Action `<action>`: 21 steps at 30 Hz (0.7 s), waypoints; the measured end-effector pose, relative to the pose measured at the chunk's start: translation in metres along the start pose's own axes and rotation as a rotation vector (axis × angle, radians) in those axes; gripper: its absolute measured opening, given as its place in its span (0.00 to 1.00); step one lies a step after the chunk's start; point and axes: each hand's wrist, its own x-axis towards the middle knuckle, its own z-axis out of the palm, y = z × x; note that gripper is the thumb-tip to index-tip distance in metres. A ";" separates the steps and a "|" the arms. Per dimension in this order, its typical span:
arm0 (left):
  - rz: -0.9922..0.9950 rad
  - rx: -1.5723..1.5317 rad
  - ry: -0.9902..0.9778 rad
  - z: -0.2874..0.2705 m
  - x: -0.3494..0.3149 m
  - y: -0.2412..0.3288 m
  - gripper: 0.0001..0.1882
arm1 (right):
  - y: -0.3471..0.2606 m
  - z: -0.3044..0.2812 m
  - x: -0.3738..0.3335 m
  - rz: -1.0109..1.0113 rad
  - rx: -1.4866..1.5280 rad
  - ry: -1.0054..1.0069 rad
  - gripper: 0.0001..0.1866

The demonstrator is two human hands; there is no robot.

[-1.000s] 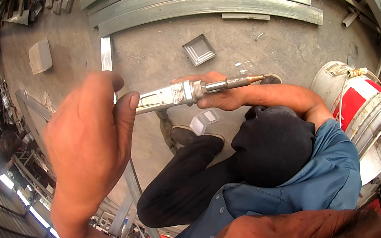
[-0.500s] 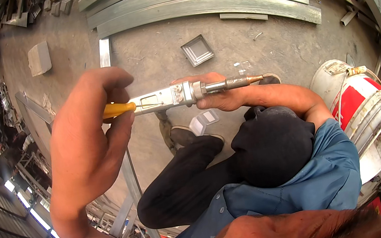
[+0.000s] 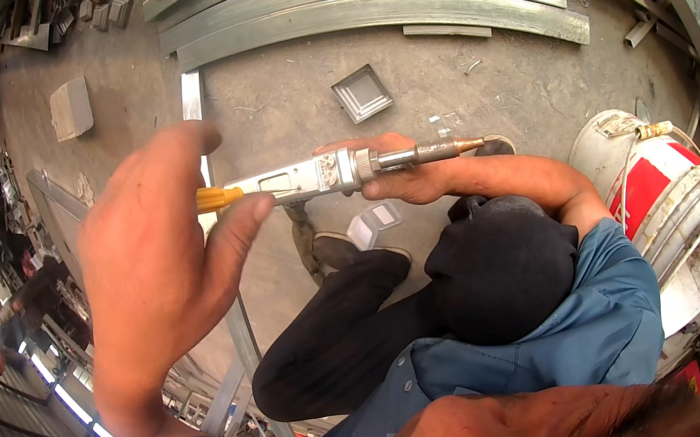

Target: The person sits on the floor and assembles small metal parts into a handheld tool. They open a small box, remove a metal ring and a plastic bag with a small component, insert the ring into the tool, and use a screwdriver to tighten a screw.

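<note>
My left hand (image 3: pixel 153 247) is closed around the yellow handle of a small screwdriver (image 3: pixel 219 198), mostly hidden by the fingers. Its thin shaft lies over the silver, block-shaped body of a welding gun (image 3: pixel 303 178). The gun has small screws, a knurled collar and a copper-coloured nozzle pointing right. From underneath, my right hand (image 3: pixel 411 185) grips the gun near the collar, its fingers partly hidden behind it. My left thumb reaches along the gun's lower edge.
A square metal cap (image 3: pixel 363 94) and an opened small plastic box (image 3: pixel 374 224) lie on the floor. Long metal tubes (image 3: pixel 371 11) are stacked at the far side. A white-and-red bucket (image 3: pixel 667 202) stands at right, a pale block (image 3: pixel 71 109) at far left.
My left hand has opened somewhat, its thumb stretching further right along the gun, and more of the yellow handle shows. The right hand and gun have stayed put.
</note>
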 end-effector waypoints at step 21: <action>0.036 -0.140 0.017 0.002 0.001 -0.007 0.16 | -0.002 0.000 0.002 0.000 0.028 0.004 0.41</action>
